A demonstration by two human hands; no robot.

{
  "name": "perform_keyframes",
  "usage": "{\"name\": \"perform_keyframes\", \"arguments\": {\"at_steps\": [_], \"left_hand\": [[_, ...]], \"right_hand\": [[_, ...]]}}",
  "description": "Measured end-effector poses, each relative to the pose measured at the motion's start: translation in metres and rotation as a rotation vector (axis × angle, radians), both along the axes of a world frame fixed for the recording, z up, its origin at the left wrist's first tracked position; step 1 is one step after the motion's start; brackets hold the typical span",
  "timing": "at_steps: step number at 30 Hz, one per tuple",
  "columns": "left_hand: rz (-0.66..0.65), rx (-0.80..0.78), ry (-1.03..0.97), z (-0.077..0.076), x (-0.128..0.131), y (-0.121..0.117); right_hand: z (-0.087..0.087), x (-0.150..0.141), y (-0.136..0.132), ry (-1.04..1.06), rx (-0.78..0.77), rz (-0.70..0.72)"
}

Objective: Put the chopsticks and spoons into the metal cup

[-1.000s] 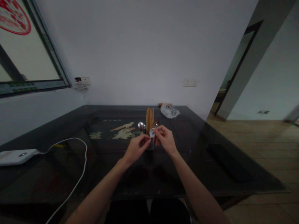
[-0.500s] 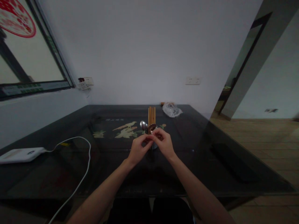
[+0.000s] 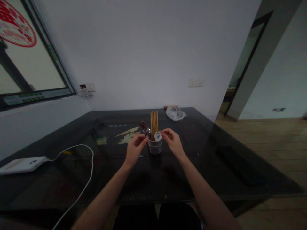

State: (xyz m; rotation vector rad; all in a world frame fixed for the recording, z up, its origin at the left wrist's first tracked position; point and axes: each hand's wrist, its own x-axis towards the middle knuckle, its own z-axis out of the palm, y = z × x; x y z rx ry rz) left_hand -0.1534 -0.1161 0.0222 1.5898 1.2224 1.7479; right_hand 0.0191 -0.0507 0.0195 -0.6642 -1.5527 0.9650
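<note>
A small metal cup (image 3: 155, 148) stands on the dark glass table (image 3: 182, 179) in front of me. A bundle of wooden chopsticks (image 3: 153, 124) stands upright in it. My left hand (image 3: 133, 151) pinches the handle of a metal spoon (image 3: 145, 127) that leans out to the left. My right hand (image 3: 173, 143) is closed on a small white ceramic spoon (image 3: 157, 136) at the cup's right rim. The hands sit on either side of the cup.
A white device (image 3: 21, 163) with a white cable (image 3: 82, 172) lies at the table's left. A crumpled plastic bag (image 3: 175, 113) rests at the far edge by the wall. A dark flat object (image 3: 240, 164) lies to the right. Wood floor and a doorway are on the right.
My hands have moved apart from in front of the cup to either side of it. The metal cup now shows. The white spoon is visible again at the right rim.
</note>
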Motion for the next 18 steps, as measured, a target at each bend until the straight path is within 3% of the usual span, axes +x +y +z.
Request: {"name": "perform_keyframes", "arguments": {"at_steps": [3, 6, 13, 18], "left_hand": [[0.037, -0.015, -0.066, 0.002, -0.003, 0.001], [0.043, -0.021, -0.143, 0.001, -0.006, 0.003], [0.001, -0.023, -0.357, 0.002, -0.014, 0.011], [-0.092, 0.01, -0.445, 0.03, -0.014, 0.014]], "right_hand": [[-0.004, 0.015, 0.018, 0.0, -0.029, -0.122], [-0.011, 0.026, 0.033, -0.002, -0.064, -0.138], [-0.039, 0.016, 0.041, -0.207, -0.101, 0.031], [-0.057, 0.005, 0.04, -0.317, -0.133, 0.188]]}}
